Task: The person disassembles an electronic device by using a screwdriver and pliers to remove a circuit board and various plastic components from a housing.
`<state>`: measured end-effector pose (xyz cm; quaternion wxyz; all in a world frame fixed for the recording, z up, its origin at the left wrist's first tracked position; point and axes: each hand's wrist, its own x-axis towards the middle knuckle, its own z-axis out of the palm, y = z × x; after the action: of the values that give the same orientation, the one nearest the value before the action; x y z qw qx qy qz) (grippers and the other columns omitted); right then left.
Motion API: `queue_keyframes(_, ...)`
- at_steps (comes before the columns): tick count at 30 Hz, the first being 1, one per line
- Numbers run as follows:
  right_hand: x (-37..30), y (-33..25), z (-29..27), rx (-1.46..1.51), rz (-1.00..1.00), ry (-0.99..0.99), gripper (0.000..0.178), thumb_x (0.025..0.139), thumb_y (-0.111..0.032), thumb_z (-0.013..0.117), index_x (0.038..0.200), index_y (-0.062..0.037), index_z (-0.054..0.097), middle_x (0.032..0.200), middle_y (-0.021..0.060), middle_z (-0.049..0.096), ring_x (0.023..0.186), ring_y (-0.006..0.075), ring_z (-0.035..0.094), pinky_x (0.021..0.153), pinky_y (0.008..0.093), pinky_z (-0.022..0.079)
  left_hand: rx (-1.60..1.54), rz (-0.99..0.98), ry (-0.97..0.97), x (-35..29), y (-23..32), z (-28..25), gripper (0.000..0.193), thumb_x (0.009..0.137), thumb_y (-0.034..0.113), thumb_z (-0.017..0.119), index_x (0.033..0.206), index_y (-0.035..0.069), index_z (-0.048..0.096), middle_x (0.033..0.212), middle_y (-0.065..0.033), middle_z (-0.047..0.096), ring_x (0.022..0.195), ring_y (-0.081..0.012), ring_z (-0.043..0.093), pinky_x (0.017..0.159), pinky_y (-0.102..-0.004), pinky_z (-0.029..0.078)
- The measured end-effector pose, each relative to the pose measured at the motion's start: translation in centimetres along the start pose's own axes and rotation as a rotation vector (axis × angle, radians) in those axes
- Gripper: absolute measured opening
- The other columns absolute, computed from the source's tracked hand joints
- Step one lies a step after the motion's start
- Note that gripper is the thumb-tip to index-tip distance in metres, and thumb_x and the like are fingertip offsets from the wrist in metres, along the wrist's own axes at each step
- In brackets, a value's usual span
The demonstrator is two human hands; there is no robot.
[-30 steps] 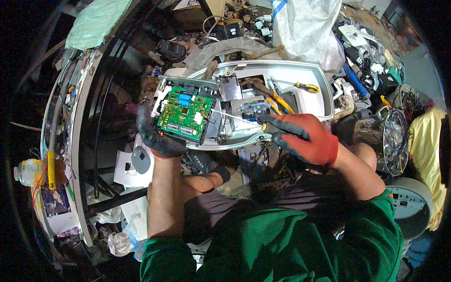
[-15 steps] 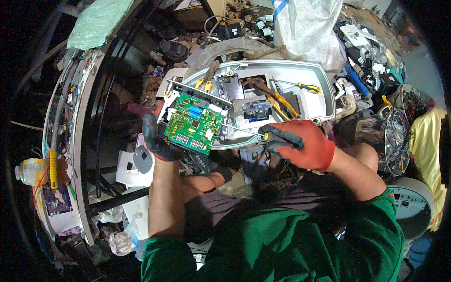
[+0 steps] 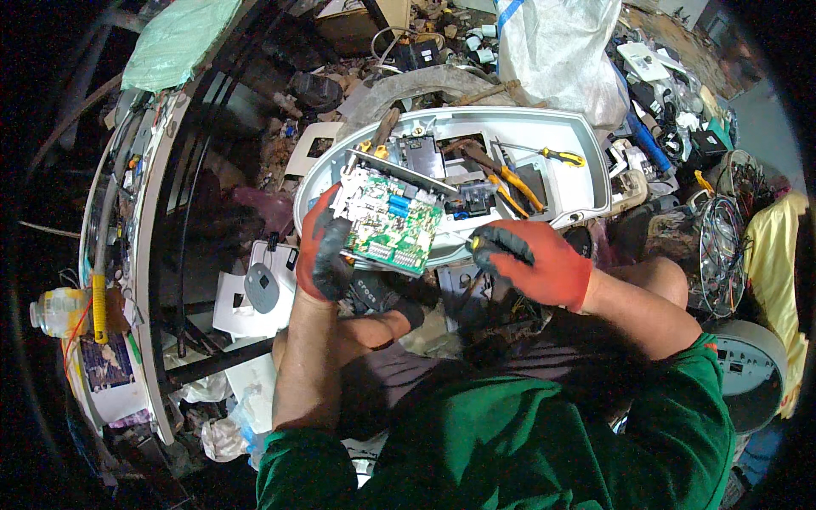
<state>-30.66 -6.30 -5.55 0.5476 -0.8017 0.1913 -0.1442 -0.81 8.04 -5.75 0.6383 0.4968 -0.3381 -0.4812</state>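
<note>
My left hand (image 3: pixel 325 253), in a red and black glove, grips the left edge of a green circuit board (image 3: pixel 395 223) fixed to a dark frame. The board is tilted, with blue parts near its top and light switch rows along the lower edge. My right hand (image 3: pixel 540 262), gloved alike, is closed round a screwdriver (image 3: pixel 473 244); only a bit of its yellow handle shows. The screwdriver's tip cannot be made out against the board. Beneath the board lies a long pale plastic housing (image 3: pixel 544 132), holding pliers (image 3: pixel 516 185) with orange handles and another screwdriver (image 3: pixel 561 157).
A white sack (image 3: pixel 561 64) stands behind the housing. Scrap and cables crowd the right, with a bucket of wires (image 3: pixel 722 255) and a round grey container (image 3: pixel 748 361). Along the left runs a shelf edge (image 3: pixel 157 280). A white panel (image 3: pixel 242 297) lies near my left forearm.
My left hand has carried the board to the right and turned it, so light now glares off it. My right hand has shifted slightly left; the screwdriver's shaft no longer shows clearly.
</note>
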Motion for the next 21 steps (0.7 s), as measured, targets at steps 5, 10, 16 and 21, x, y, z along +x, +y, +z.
queue_keyframes(5, 0.3, 0.1, -1.9, -0.117, 0.014, -0.018, 0.041, 0.088, -0.028, 0.066, 0.116, 0.0006, 0.063, 0.105, 0.0229, 0.068, 0.100, 0.0388, 0.065, 0.088, 0.0426, 0.051, 0.852, 0.084, -0.233, -1.0, 2.3, 2.5, 0.097, 0.063, 0.007, 0.084, 0.145, -0.004, 0.034, 0.133, -0.0130, 0.056, 0.119, -0.0210, 0.056, 0.104, -0.0363, 0.044)
queue_keyframes(10, 0.9, -1.3, -4.2, -0.163, 0.113, -0.176, 0.023, 0.087, -0.021, 0.065, 0.099, -0.0015, 0.065, 0.074, 0.0181, 0.065, 0.070, 0.0326, 0.064, 0.067, 0.0414, 0.050, 0.705, -0.003, -0.208, -1.4, 2.7, 4.4, 0.095, 0.061, 0.007, 0.087, 0.142, -0.002, 0.037, 0.123, -0.0121, 0.062, 0.114, -0.0205, 0.059, 0.101, -0.0347, 0.045)
queue_keyframes(16, 1.0, -0.7, -2.1, -0.317, -0.109, 0.072, 0.036, 0.089, -0.026, 0.064, 0.115, -0.0002, 0.061, 0.095, 0.0229, 0.067, 0.089, 0.0395, 0.065, 0.078, 0.0447, 0.052, 0.581, -0.002, -0.080, -0.9, 1.1, 3.6, 0.088, 0.067, 0.003, 0.082, 0.142, -0.002, 0.036, 0.125, -0.0119, 0.062, 0.117, -0.0205, 0.059, 0.100, -0.0362, 0.046)
queue_keyframes(21, 0.7, 0.5, -0.7, 0.027, -0.003, -0.169, 0.045, 0.092, -0.033, 0.063, 0.126, -0.0036, 0.055, 0.111, 0.0229, 0.066, 0.103, 0.0396, 0.063, 0.087, 0.0436, 0.050, 0.638, 0.068, -0.201, -0.5, 0.4, 3.9, 0.080, 0.066, 0.004, 0.082, 0.136, 0.000, 0.044, 0.122, -0.0115, 0.062, 0.114, -0.0227, 0.060, 0.099, -0.0368, 0.046)
